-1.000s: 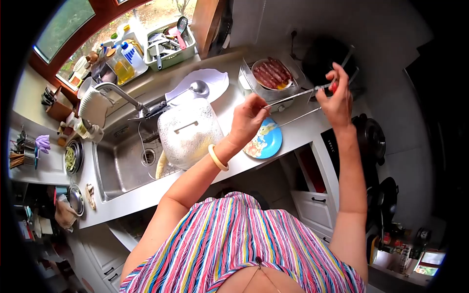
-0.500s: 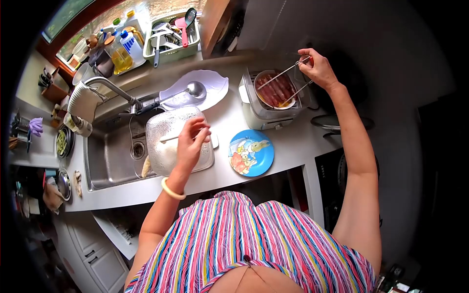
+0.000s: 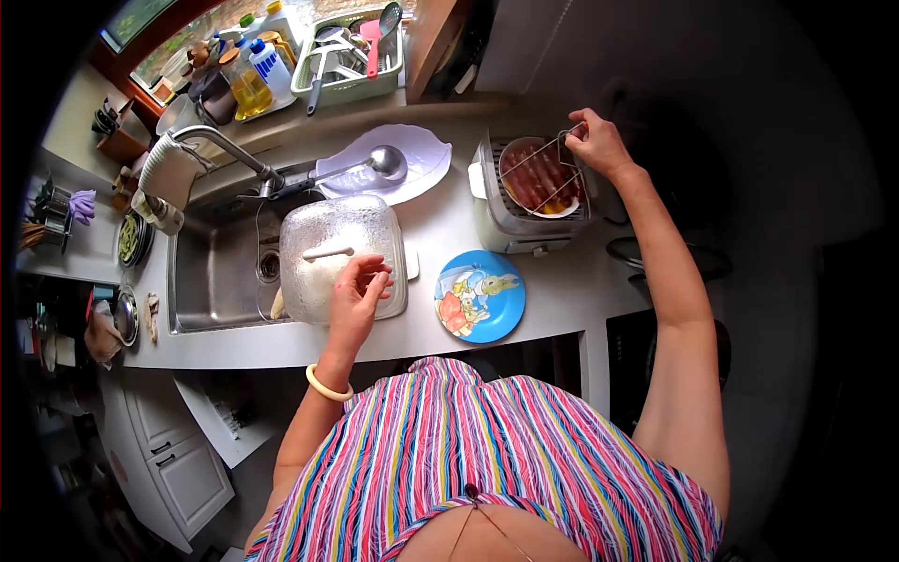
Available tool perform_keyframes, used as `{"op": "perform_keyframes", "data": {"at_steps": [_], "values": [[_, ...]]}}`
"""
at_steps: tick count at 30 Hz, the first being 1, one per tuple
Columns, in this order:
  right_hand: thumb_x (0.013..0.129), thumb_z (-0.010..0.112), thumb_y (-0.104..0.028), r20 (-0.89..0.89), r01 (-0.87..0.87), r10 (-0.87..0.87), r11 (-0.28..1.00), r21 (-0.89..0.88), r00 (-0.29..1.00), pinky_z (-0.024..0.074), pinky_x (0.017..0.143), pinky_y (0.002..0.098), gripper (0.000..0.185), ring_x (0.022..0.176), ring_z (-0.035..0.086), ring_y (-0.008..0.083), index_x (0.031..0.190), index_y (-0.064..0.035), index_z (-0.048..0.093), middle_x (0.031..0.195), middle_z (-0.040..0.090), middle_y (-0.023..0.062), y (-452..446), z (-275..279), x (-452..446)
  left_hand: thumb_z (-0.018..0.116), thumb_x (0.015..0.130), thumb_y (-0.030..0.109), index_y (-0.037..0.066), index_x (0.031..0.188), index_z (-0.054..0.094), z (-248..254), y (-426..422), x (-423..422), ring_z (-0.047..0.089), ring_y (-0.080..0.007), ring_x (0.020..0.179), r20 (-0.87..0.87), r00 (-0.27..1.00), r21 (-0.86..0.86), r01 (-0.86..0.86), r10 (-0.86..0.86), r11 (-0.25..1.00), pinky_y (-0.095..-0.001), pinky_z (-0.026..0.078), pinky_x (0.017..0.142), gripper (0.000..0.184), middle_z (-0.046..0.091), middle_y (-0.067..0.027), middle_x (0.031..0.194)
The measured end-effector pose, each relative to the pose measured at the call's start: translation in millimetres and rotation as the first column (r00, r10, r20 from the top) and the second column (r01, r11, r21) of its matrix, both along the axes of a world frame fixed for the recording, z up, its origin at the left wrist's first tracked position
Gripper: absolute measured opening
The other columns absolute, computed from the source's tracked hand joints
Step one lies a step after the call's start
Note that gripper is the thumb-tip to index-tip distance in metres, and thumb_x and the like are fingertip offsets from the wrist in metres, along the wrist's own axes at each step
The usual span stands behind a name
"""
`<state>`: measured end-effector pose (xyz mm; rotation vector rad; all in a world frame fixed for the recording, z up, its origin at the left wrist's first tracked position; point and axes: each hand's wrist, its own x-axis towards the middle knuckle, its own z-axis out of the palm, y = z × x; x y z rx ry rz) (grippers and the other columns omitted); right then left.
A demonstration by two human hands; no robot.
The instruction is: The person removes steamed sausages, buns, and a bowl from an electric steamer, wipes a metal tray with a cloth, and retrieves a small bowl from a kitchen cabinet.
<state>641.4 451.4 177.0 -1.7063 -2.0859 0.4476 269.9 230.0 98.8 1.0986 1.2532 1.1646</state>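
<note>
Over the steamer (image 3: 501,231), I should seat the tongs (image 3: 563,140), pinched in the right hand (image 3: 601,147), evenly across the bowl (image 3: 560,209), left hand (image 3: 355,292) empty, fingers loosely parted.

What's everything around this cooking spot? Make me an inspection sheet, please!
Surface: white counter with a blue rabbit plate.
Job's things: sausages in a dish inside the open steamer; wire tongs over them; steamy lid partly over the sink.
Clutter: ladle on a purple platter; utensil basket.
Fingers: right hand grips the tongs; left hand loosely curled by the lid, contact unclear.
Cables: nothing clearly seen; right side dark.
Surroundings: window, tap, bottles.
</note>
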Motion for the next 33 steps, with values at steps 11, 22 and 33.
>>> {"op": "perform_keyframes", "data": {"at_steps": [11,22,33], "values": [[0.072,0.063,-0.016,0.085,-0.124,0.124,0.992,-0.006,0.989,0.0485,0.073,0.0357,0.039,0.078,0.062,0.0291,0.106,0.0012,0.053,0.082,0.063,0.0154,-3.2,-22.4,0.5,0.054,0.088,0.009,0.001,0.106,0.053,-10.5,3.2,-1.6,0.061,-0.0123,0.080,-0.024,0.999,-0.036,0.040,-0.040,0.999,-0.0219,0.050,0.065,0.020,0.061,-0.0070,0.094],[0.072,0.064,-0.010,0.150,-0.067,0.075,0.996,-0.056,0.986,0.0488,0.071,0.0342,0.038,0.074,0.062,0.0264,0.107,0.0001,0.052,0.076,0.063,0.0122,2.8,-12.9,-12.1,0.053,0.088,0.009,0.001,0.106,0.053,-15.2,4.0,-9.4,0.061,-0.0123,0.080,-0.013,0.999,-0.057,0.029,-0.029,0.998,-0.0208,0.048,0.065,0.019,0.061,-0.0071,0.092],[0.069,0.066,-0.013,0.135,0.003,-0.006,1.000,0.020,0.991,0.0487,0.068,0.0338,0.031,0.067,0.062,0.0250,0.096,0.0005,0.058,0.067,0.062,0.0098,-1.7,-14.9,-17.7,0.054,0.088,0.007,0.001,0.105,0.053,-16.9,-3.3,-17.1,0.060,-0.0114,0.079,0.021,1.000,-0.053,0.019,-0.018,0.998,-0.0210,0.048,0.066,0.018,0.061,-0.0066,0.091]]}}
